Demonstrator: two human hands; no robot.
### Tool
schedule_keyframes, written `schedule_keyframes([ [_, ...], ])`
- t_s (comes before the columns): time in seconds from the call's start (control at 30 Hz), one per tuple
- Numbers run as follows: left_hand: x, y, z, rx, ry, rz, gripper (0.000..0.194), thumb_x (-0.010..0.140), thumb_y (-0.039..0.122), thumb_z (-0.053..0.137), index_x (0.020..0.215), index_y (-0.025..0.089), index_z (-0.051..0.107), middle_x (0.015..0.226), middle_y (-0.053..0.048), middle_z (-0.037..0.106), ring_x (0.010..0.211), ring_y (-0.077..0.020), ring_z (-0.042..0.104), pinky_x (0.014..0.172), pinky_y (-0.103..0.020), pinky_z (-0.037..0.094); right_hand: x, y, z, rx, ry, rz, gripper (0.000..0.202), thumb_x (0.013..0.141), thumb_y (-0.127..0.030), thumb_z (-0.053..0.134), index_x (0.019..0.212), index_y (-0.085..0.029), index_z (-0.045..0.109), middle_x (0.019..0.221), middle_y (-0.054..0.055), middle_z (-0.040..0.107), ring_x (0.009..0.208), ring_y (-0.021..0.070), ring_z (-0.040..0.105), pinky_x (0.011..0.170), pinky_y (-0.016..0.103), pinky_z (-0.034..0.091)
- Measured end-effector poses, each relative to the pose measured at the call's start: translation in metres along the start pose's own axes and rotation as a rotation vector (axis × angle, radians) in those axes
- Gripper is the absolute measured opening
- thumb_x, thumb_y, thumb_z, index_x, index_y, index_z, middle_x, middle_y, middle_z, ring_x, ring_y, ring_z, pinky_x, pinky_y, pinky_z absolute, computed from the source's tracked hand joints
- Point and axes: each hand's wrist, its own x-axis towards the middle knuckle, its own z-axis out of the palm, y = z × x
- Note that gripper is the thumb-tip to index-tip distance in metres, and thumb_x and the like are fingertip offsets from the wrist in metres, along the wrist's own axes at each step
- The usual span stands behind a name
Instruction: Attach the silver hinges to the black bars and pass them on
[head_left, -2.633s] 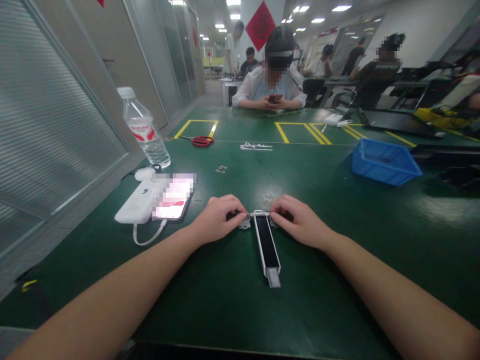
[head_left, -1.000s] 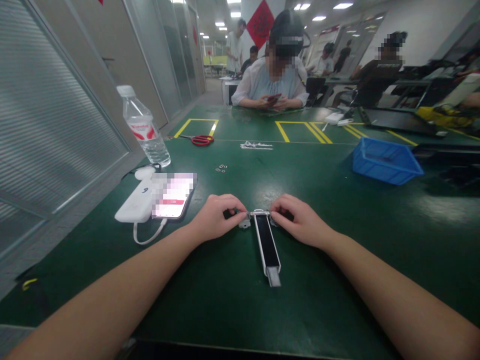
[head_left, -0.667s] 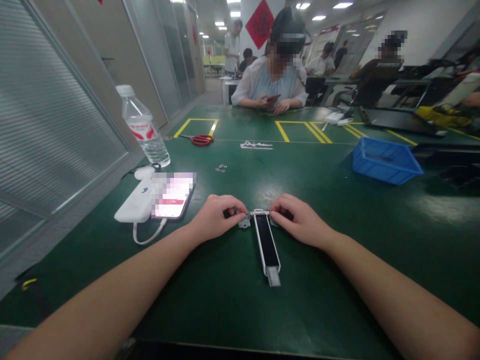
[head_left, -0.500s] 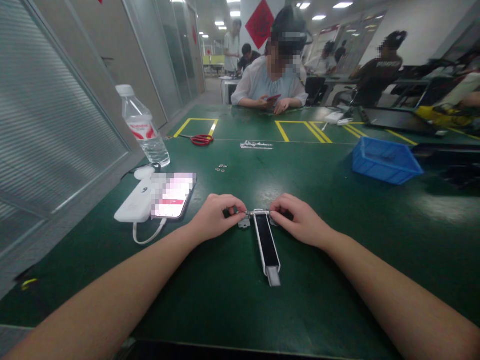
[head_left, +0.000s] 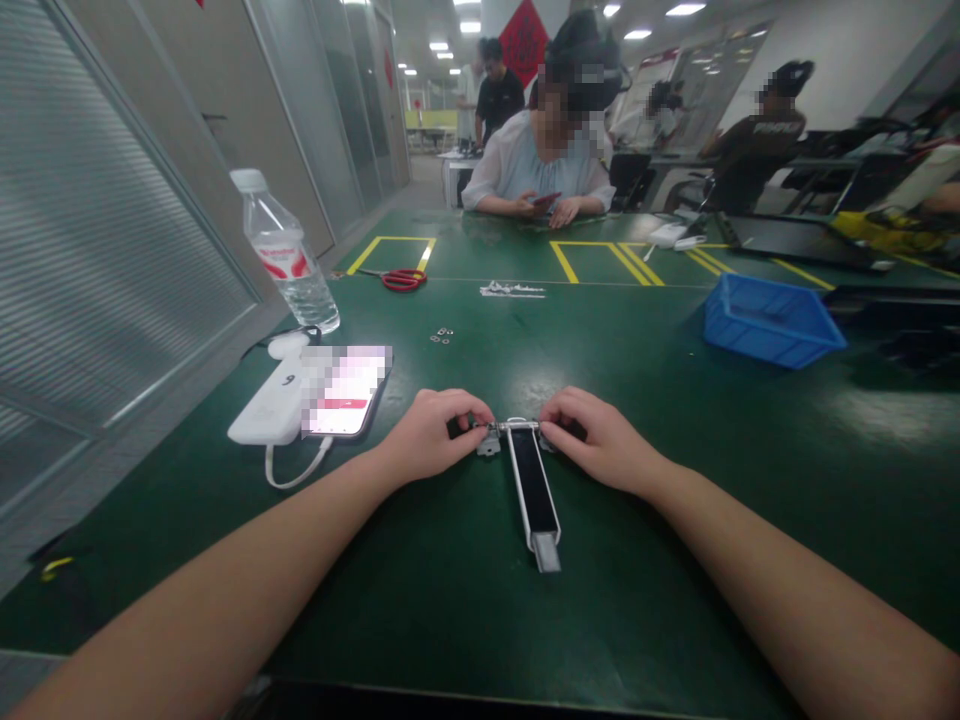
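A long, narrow device with a black face and white frame (head_left: 534,482) lies on the green table, a grey tab at its near end. Across its far end runs a thin metal rod, with small metal brackets (head_left: 489,445) near it. My left hand (head_left: 442,432) pinches the left end of this rod between thumb and forefinger. At the right end, my right hand (head_left: 596,435) is closed in a similar pinch. The fingertips partly hide both rod ends.
To the left are a water bottle (head_left: 289,255), a white power bank (head_left: 274,405) and a lit phone (head_left: 351,395). Farther back lie red scissors (head_left: 403,280), small rings (head_left: 442,336) and white strips (head_left: 513,291). A blue bin (head_left: 772,320) stands right. A person (head_left: 551,160) sits opposite.
Both my hands and the device stay nearly still; the left fingertips have shifted very slightly. In the background, a person in black now stands upright.
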Motion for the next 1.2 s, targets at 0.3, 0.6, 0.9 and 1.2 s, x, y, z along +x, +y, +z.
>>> schedule_keyframes([
  [0.3, 0.0002, -0.0035, 0.0004, 0.009, -0.017, -0.033, 0.012, 0.083, 0.023, 0.06, 0.09, 0.018, 0.068, 0.091, -0.003, 0.066, 0.077, -0.0136, 0.059, 0.073, -0.028, 0.047, -0.0001, -0.0011, -0.0003, 0.005, 0.0, 0.011, 0.011, 0.089, -0.021, 0.05, 0.083, -0.019, 0.059, 0.081, 0.005, 0.057, 0.076, 0.0173, 0.051, 0.07, 0.033, 0.042],
  [0.6, 0.0002, -0.0049, 0.001, -0.019, -0.024, -0.006, 0.009, 0.083, 0.023, 0.06, 0.085, 0.017, 0.066, 0.09, -0.004, 0.066, 0.076, -0.0135, 0.058, 0.073, -0.028, 0.047, -0.0001, 0.002, 0.0012, 0.002, 0.01, -0.013, 0.01, 0.089, -0.022, 0.051, 0.082, -0.019, 0.058, 0.08, 0.004, 0.057, 0.074, 0.0165, 0.051, 0.069, 0.032, 0.042],
  [0.9, 0.0009, -0.0037, 0.0005, -0.005, -0.089, -0.041, 0.008, 0.084, 0.022, 0.056, 0.086, 0.018, 0.063, 0.093, -0.003, 0.064, 0.084, -0.0157, 0.057, 0.077, -0.029, 0.044, 0.0, 0.0013, 0.0005, -0.006, 0.004, -0.014, 0.01, 0.09, -0.022, 0.05, 0.083, -0.02, 0.058, 0.081, 0.004, 0.057, 0.075, 0.0167, 0.052, 0.07, 0.032, 0.043],
  [1.2, -0.0003, -0.0047, 0.002, -0.023, -0.057, -0.055, 0.008, 0.083, 0.024, 0.057, 0.086, 0.017, 0.061, 0.089, -0.003, 0.062, 0.079, -0.0144, 0.056, 0.074, -0.029, 0.043, -0.0001, 0.0012, 0.0009, 0.006, 0.006, -0.004, 0.011, 0.09, -0.022, 0.05, 0.083, -0.019, 0.059, 0.081, 0.004, 0.057, 0.076, 0.0167, 0.052, 0.07, 0.032, 0.042],
])
